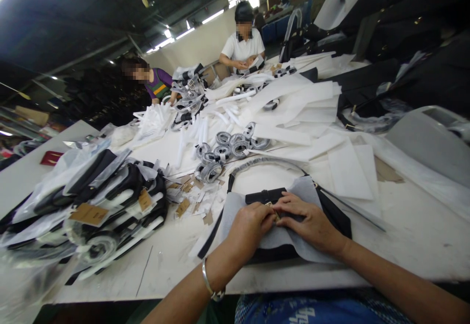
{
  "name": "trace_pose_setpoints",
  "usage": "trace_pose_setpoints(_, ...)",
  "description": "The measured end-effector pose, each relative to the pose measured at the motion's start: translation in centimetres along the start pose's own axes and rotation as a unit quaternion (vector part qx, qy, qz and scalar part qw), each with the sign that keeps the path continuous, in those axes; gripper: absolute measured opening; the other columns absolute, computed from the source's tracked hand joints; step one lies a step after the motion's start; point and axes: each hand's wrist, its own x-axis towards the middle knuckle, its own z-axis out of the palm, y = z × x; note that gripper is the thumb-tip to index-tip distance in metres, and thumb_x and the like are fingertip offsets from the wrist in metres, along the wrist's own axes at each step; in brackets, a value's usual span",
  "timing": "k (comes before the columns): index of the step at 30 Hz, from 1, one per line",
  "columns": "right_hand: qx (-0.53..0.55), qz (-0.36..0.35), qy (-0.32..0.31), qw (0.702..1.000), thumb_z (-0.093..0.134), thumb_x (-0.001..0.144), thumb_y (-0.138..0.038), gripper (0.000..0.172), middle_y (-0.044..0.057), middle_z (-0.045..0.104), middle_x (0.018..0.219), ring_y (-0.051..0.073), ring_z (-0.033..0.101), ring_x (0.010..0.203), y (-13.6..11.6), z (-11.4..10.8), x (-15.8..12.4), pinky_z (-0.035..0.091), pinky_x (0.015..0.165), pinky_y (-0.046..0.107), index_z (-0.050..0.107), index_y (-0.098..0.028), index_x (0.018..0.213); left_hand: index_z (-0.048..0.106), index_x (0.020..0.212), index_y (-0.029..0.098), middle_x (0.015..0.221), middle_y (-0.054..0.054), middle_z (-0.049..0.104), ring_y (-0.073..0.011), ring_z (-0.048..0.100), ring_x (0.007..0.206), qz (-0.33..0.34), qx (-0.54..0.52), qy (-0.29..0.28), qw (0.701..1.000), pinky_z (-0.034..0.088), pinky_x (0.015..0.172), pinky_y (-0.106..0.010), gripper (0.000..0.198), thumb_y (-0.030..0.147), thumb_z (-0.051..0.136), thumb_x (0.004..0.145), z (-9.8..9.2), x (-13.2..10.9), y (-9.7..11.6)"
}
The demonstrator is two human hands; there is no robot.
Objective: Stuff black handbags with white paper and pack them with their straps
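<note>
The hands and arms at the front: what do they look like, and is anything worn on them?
The left hand and right hand are human, without gloves. No sleeve shows on the left forearm or right forearm. A silver-coloured bracelet circles the left one near the hand.

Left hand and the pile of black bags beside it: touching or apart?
Apart: the head view shows white tabletop between the left hand and the pile of black bags.
</note>
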Motion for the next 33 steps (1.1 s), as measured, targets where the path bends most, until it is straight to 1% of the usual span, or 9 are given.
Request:
trace_pose_setpoints(3, -0.006, 0.032, -0.008, 0.999, 0.073, 0.085, -0.033, 0.031, 0.003, 0.077, 0.105, 0.027, 0.066, 0.113, 0.0, 0.0, -0.1, 0.039, 0.115, 0.056, 0.073, -0.028, 0.116, 0.074, 0.094, 0.019, 0.088, -0.005, 0.073, -0.0179, 0.067, 0.080, -0.008, -0.012, 0.009, 1.000, 0.050, 0.076, -0.027, 0.012, 0.015, 0.063, 0.089, -0.1, 0.2, 0.0)
trace_pose_setpoints(6, -0.008, 0.071, -0.013, 0.997, 0.075, 0.083, -0.034, 0.036, 0.005, 0.077, 0.107, 0.032, 0.061, 0.123, -0.2, -0.1, -0.1, 0.037, 0.115, 0.059, 0.072, -0.026, 0.117, 0.075, 0.091, 0.021, 0.084, -0.002, 0.075, -0.0158, 0.069, 0.077, -0.007, -0.044, 0.002, 0.999, 0.051, 0.074, -0.024, 0.015, 0.016, 0.061, 0.092, -0.7, 0.3, -0.1)
trace_pose_setpoints(8, -0.003, 0.083, -0.013, 0.996, 0.074, 0.083, -0.033, 0.036, 0.005, 0.077, 0.107, 0.031, 0.064, 0.119, -0.4, -0.2, 0.1, 0.037, 0.115, 0.059, 0.072, -0.025, 0.118, 0.076, 0.093, 0.022, 0.084, 0.000, 0.076, -0.0144, 0.070, 0.076, -0.003, -0.063, -0.002, 0.998, 0.052, 0.074, -0.022, 0.018, 0.017, 0.059, 0.093, -1.2, 0.3, -0.2)
trace_pose_setpoints(13, -0.001, 0.080, -0.003, 0.997, 0.072, 0.085, -0.036, 0.032, 0.005, 0.078, 0.101, 0.029, 0.070, 0.109, -0.8, -0.4, 0.3, 0.040, 0.114, 0.055, 0.071, -0.025, 0.115, 0.076, 0.101, 0.025, 0.100, -0.002, 0.077, -0.0168, 0.071, 0.090, 0.016, -0.064, -0.001, 0.998, 0.052, 0.084, -0.024, 0.015, 0.022, 0.065, 0.091, -1.3, -0.2, -0.1)
trace_pose_setpoints(17, -0.011, 0.063, -0.007, 0.998, 0.071, 0.086, -0.036, 0.029, 0.004, 0.078, 0.103, 0.029, 0.069, 0.111, -0.8, -0.2, 0.1, 0.041, 0.114, 0.055, 0.072, -0.025, 0.112, 0.076, 0.097, 0.024, 0.095, -0.002, 0.077, -0.0174, 0.070, 0.085, 0.025, -0.022, -0.022, 0.999, 0.052, 0.080, -0.025, 0.014, 0.023, 0.063, 0.093, -1.2, -0.3, 0.3)
trace_pose_setpoints(23, -0.009, 0.046, -0.007, 0.999, 0.073, 0.085, -0.034, 0.028, 0.002, 0.078, 0.103, 0.029, 0.068, 0.111, -0.5, 0.0, -0.3, 0.039, 0.115, 0.056, 0.071, -0.026, 0.112, 0.075, 0.088, 0.020, 0.087, -0.004, 0.075, -0.0172, 0.069, 0.077, 0.045, 0.066, -0.073, 0.994, 0.048, 0.072, -0.024, 0.014, 0.021, 0.062, 0.093, -1.8, 0.2, 1.0)
trace_pose_setpoints(26, -0.007, 0.037, -0.011, 0.999, 0.074, 0.084, -0.033, 0.030, 0.002, 0.077, 0.106, 0.028, 0.068, 0.112, -0.4, 0.0, -0.4, 0.039, 0.115, 0.056, 0.071, -0.026, 0.113, 0.073, 0.089, 0.017, 0.082, -0.007, 0.072, -0.0186, 0.066, 0.072, 0.052, 0.119, -0.088, 0.988, 0.047, 0.066, -0.025, 0.016, 0.024, 0.059, 0.095, -1.6, 0.2, 1.2)
trace_pose_setpoints(29, -0.006, 0.026, -0.011, 1.000, 0.074, 0.083, -0.031, 0.029, 0.002, 0.077, 0.107, 0.027, 0.068, 0.111, -0.4, 0.0, -0.4, 0.040, 0.115, 0.055, 0.072, -0.027, 0.112, 0.071, 0.095, 0.014, 0.082, -0.009, 0.069, -0.0203, 0.064, 0.070, 0.066, 0.163, -0.099, 0.980, 0.047, 0.063, -0.027, 0.015, 0.022, 0.058, 0.095, -1.2, 0.0, 1.1)
trace_pose_setpoints(33, -0.010, 0.024, -0.005, 1.000, 0.074, 0.083, -0.029, 0.030, 0.003, 0.077, 0.106, 0.027, 0.067, 0.113, -0.1, 0.1, -0.7, 0.040, 0.114, 0.055, 0.072, -0.027, 0.113, 0.067, 0.101, 0.015, 0.085, -0.007, 0.068, -0.0202, 0.063, 0.074, 0.092, 0.188, -0.107, 0.972, 0.048, 0.065, -0.027, 0.012, 0.017, 0.058, 0.094, -0.7, 0.0, 0.6)
